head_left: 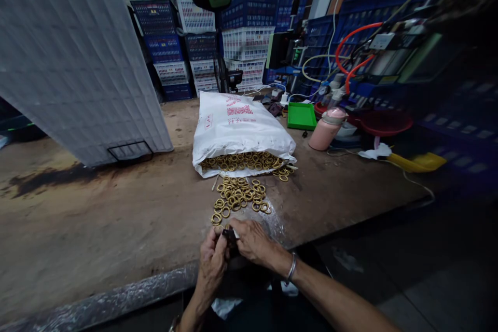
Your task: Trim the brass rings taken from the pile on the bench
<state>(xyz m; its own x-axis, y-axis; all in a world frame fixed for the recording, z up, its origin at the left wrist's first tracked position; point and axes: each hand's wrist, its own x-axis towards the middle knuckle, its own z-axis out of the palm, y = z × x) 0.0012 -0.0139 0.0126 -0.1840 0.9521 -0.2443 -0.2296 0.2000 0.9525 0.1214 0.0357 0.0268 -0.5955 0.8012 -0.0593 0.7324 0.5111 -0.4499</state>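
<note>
At the table's front edge, my left hand (213, 255) is closed, with thumb and fingers pinched together. A brass-coloured ring shows at its fingertips, but what exactly it grips is too small to tell. My right hand (252, 241), a bracelet on its wrist, is closed on a small dark object (229, 237) between the two hands. Just beyond the fingers lies a loose pile of brass-coloured rings (235, 198). Behind them a white woven sack (241, 127) with red print lies on its side, its mouth facing me and full of the same rings.
A tall pale padded panel (85, 62) stands at the left. To the right are a green tray (301, 116), a pink bottle (326, 132), a red dish (385, 122) and a machine with orange hoses (389, 59). Stacked crates (249, 44) line the back.
</note>
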